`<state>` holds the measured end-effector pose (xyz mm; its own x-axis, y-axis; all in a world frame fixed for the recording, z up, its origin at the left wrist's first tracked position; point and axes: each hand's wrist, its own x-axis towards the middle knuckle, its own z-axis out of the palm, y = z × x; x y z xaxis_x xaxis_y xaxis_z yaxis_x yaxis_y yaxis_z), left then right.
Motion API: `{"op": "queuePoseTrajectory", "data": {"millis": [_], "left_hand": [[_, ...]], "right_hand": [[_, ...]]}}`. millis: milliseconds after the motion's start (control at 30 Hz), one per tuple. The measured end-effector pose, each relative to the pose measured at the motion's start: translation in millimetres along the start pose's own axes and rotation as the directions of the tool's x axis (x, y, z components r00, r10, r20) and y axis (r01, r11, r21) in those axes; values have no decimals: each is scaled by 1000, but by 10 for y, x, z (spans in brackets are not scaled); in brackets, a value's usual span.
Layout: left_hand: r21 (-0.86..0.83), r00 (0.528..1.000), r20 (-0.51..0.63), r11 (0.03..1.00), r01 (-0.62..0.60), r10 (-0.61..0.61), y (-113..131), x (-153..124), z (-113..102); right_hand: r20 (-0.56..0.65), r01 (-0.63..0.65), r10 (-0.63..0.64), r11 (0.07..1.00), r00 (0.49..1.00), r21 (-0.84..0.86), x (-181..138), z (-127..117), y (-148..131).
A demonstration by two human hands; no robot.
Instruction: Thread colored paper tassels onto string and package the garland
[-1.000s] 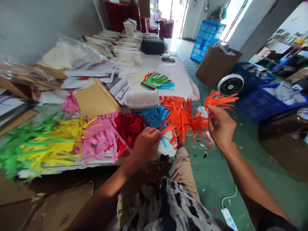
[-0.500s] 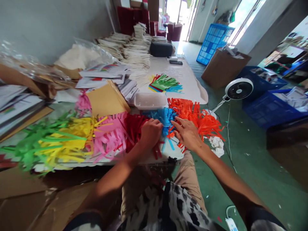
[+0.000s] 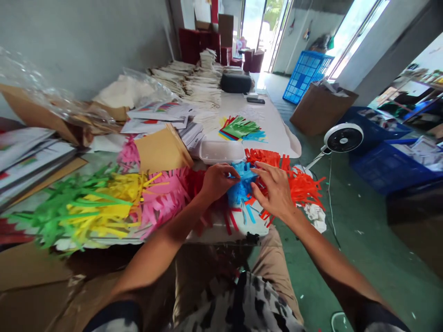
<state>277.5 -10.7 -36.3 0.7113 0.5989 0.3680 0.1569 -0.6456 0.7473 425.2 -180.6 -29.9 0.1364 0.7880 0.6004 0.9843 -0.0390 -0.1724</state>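
A pile of blue fringed paper (image 3: 241,191) lies at the table's front between my two hands. My left hand (image 3: 218,182) is at its left side, thumb and forefinger pinched together at the blue strips; what is between the fingertips is too small to make out. From the right, my right hand (image 3: 275,186) reaches over with fingers stretched and apart, its fingertips at the blue strips. Orange-red fringed paper (image 3: 306,188) lies under and beyond the right hand. Dark red fringed paper (image 3: 194,182) is partly hidden behind the left hand and forearm.
Pink (image 3: 164,196), yellow (image 3: 119,191) and green fringed paper (image 3: 65,203) extend leftward. A white plastic tray (image 3: 221,152) and brown envelopes (image 3: 161,150) stand behind. Farther back lie a multicoloured fringed stack (image 3: 242,128) and a black case (image 3: 236,83). A fan (image 3: 344,138) stands at right.
My left hand has gone from a closed curl to a thumb-and-forefinger pinch at the blue paper. The right hand has shifted slightly right, fingers still spread. The view has tilted up a little.
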Motion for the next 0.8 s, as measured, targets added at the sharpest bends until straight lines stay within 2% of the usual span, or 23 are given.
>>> {"op": "queuePoseTrajectory", "data": {"millis": [100,200,367,467,567,633,733,800], "left_hand": [[53,999,-9,997,-49,50,40,40,10],[57,997,-34,996,-67,69,50,22,-3],[-96,971,-239,995,-33,9,-50,-120,-80],[-173,964,-265,985,-17,-30,-125,-214,-100],[-240,961,-271,971,-13,-54,-158,-270,-88],[-266,947,-314,964,-13,-74,-166,-289,-77],[-269,919,-382,963,-10,-96,-177,-319,-75],[-256,919,-385,966,-14,-89,-179,-349,-86]], "right_hand": [[56,66,-63,997,996,-51,164,62,-38],[86,62,-60,998,994,-30,263,135,-5],[-33,-67,77,968,996,241,325,112,43],[-94,-95,144,913,985,396,346,75,39],[-144,-93,172,896,975,435,369,78,21],[-136,-85,159,897,978,434,396,85,12],[-167,-86,181,884,969,459,467,59,1],[-197,-84,198,877,960,474,530,18,-10]]}}
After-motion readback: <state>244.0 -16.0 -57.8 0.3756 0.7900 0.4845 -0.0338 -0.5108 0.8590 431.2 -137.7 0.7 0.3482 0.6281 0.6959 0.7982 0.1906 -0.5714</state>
